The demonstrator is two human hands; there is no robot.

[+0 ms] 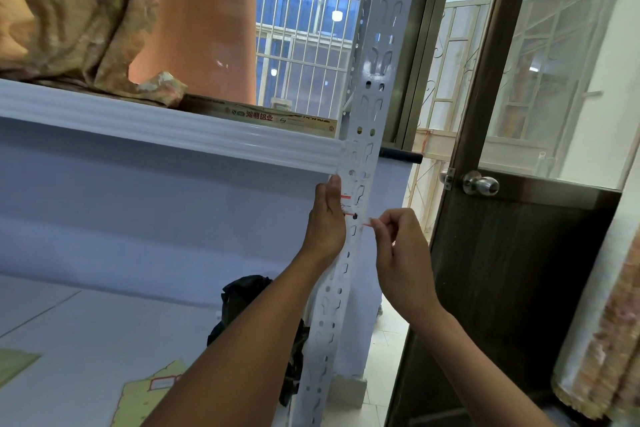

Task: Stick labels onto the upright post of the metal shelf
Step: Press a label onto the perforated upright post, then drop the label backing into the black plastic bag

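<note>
The white perforated upright post (367, 104) of the metal shelf runs from top centre down to the bottom. A white label with red edge lines (350, 206) lies on the post just below the shelf beam. My left hand (327, 218) presses flat against the post's left face over that label, fingers straight and pointing up. My right hand (398, 239) is at the post's right edge and pinches a small red-edged label end (366, 225) between thumb and forefinger.
A white ribbed shelf beam (173, 128) meets the post from the left, with folded cloth (79, 17) on top. A dark door with a round knob (481, 184) stands at the right. A black plastic bag (249, 291) hangs behind my left arm.
</note>
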